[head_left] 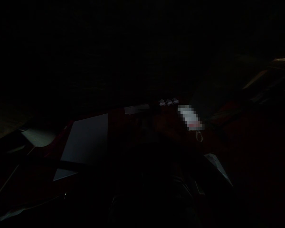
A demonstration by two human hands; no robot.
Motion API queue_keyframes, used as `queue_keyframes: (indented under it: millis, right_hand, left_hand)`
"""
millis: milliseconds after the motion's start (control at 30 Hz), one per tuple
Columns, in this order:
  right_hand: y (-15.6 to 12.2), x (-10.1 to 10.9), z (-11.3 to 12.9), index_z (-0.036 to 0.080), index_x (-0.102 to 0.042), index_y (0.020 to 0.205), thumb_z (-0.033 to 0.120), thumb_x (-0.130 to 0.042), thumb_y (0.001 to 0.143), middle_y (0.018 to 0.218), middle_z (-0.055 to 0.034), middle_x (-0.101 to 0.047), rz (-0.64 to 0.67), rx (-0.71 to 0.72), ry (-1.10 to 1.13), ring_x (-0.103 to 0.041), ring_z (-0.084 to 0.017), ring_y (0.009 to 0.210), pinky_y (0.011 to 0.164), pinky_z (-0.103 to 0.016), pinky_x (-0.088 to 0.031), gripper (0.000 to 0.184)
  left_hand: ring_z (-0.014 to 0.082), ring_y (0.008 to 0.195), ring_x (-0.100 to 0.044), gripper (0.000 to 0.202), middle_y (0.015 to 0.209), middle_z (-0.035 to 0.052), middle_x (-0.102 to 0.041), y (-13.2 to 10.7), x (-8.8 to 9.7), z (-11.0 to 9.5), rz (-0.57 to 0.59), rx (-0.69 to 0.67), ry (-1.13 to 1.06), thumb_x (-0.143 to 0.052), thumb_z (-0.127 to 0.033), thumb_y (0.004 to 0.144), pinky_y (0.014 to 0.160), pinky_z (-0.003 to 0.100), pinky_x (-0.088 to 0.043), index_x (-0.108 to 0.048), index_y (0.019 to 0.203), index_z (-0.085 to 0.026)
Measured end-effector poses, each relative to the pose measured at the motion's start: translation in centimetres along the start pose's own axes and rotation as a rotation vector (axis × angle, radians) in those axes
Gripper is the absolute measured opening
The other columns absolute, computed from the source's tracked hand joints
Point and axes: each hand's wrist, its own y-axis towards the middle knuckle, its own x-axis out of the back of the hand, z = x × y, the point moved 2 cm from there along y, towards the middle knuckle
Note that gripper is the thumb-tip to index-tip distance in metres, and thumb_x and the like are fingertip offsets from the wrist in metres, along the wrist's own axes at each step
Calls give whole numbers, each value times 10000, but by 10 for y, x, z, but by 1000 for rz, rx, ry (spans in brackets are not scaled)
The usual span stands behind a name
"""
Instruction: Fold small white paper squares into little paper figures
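Note:
The scene is very dark. Neither my left hand nor my right hand shows anywhere in the head view. On a dark red surface [171,126] lies a flat grey sheet or board [86,139]. Right of centre lies a small white card with a red mark [190,117], blurred out, and a small loop [199,136] hangs just below it. Three tiny white folded pieces [168,101] stand in a row behind it. A pale strip [136,109] lies between them and the grey sheet.
A pale curved shape [39,136] sits at the left, with a thin cord [4,186] running down to the lower left corner. A white pointed scrap [218,166] lies at the lower right. Dim edges of furniture [275,72] show at the far right.

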Motion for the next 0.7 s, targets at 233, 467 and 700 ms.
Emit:
queue_keyframes:
  millis: [233, 467, 700]
  right_hand:
    - [-4, 1, 20, 182, -718, 1369, 438, -729, 1065, 1434, -135, -701, 96, -6, -105, -718, -275, 1227, 1045, -461, -640, 398]
    - [-5, 6, 34, 166, -714, 1373, 427, -754, 1050, 1426, -151, -700, 181, -41, -244, -720, -278, 1234, 1042, -455, -639, 418]
    - [-8, 13, 43, 145, -690, 1403, 424, -754, 1050, 1421, -143, -700, 265, -98, -386, -724, -283, 1227, 1045, -486, -638, 454]
  left_hand:
    - [286, 1246, -710, 407, 1459, 138, -677, 1, 3, 0, -11, 1, -53, -729, -409, 1086, 1052, 504, -640, -683, 1429, -195]
    - [284, 1243, -714, 405, 1447, 133, -682, 0, 8, -2, -27, 12, -47, -739, -405, 1080, 1040, 490, -644, -684, 1426, -201]
    - [291, 1246, -711, 427, 1457, 141, -677, 4, 12, -4, 10, 38, 68, -734, -409, 1082, 1050, 515, -641, -675, 1439, -182]
